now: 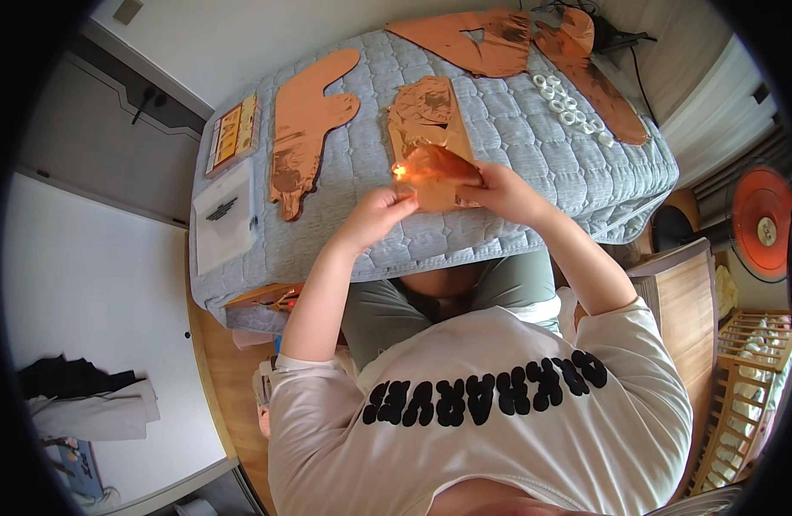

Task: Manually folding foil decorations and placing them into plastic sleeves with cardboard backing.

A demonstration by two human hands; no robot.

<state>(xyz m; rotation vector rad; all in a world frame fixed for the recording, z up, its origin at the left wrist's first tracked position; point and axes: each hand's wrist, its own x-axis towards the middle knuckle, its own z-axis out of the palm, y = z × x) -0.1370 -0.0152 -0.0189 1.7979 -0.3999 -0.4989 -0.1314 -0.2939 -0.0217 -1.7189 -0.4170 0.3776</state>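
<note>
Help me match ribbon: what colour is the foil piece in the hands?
The foil piece is shiny copper-orange, seen best in head view.

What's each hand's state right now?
Left hand: closed, pinching the left side of a shiny copper-coloured foil sheet.
Right hand: closed, gripping its right side.

I make it four copper-coloured foil shapes (pixel 426 107) across the frame's upper half, one mattress (pixel 361 159) under them, about a dozen small white rings (pixel 567 118), too tiny to count exactly, at upper right, two flat packs (pixel 234 142) at left, one orange fan (pixel 759 206) at far right.
</note>
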